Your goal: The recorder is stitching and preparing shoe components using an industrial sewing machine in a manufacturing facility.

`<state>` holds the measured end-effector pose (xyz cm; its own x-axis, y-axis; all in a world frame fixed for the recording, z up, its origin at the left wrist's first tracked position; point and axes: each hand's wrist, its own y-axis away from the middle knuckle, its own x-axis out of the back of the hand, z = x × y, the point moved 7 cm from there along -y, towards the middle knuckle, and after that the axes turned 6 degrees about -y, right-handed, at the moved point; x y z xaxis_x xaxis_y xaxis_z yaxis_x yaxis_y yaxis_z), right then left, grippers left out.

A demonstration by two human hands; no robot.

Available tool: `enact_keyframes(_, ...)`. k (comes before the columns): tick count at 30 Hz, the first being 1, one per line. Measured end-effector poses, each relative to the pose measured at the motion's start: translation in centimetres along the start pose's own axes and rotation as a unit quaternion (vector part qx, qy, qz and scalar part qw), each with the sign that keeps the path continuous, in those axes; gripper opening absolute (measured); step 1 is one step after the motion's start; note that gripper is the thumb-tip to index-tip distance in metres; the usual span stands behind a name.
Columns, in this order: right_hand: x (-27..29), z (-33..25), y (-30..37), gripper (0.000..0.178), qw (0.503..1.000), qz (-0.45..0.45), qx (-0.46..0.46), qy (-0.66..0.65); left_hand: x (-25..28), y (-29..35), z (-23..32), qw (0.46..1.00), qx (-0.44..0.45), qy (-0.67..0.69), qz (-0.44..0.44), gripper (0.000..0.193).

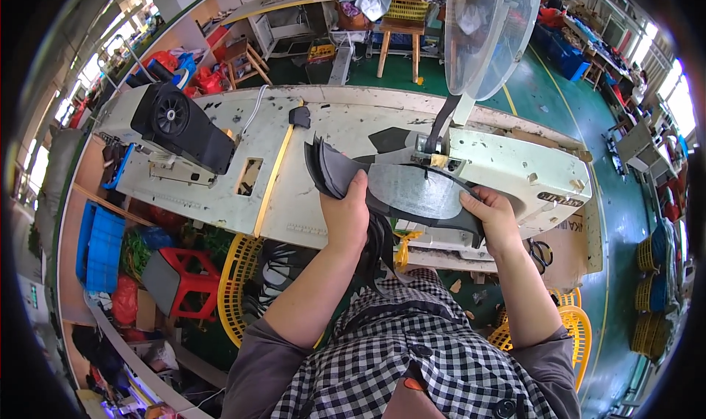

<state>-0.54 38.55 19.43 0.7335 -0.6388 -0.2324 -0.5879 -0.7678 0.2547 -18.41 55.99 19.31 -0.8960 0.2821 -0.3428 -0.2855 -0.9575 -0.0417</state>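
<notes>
A dark, flat shoe-upper-like piece (423, 190) with a pale grey middle is stretched between my hands, in front of the white sewing machine (507, 170). My left hand (347, 212) is closed round its left part, where several dark layers (323, 167) fan out above the thumb. Dark strips (378, 246) hang below this hand. My right hand (491, 215) pinches the right end, thumb on top and fingers partly hidden beneath. The piece's far edge lies close to the machine's working end, where the exact contact is hidden. Another dark cut piece (390, 140) lies behind it.
A second, black-and-white machine (176, 129) stands on the left of the worktable (294, 213). Clear round discs (489, 37) with a dark tape rise behind the work. Below are yellow baskets (234, 290), a red-and-grey stool (184, 281) and scissors (541, 255) at right.
</notes>
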Motion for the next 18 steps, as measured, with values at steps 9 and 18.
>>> enact_keyframes(9, 0.1, 4.2, -0.3, 0.055, 0.957, -0.219, -0.051, -0.181, 0.7, 1.3, -0.2, 0.999, 0.041, -0.011, -0.008, 0.051)
enact_keyframes(18, -6.2, 2.5, 7.1, 0.073, 0.901, -0.132, 0.159, 0.381, -1.6, 7.3, 9.2, 0.862, -0.283, -0.36, -0.219, 0.044)
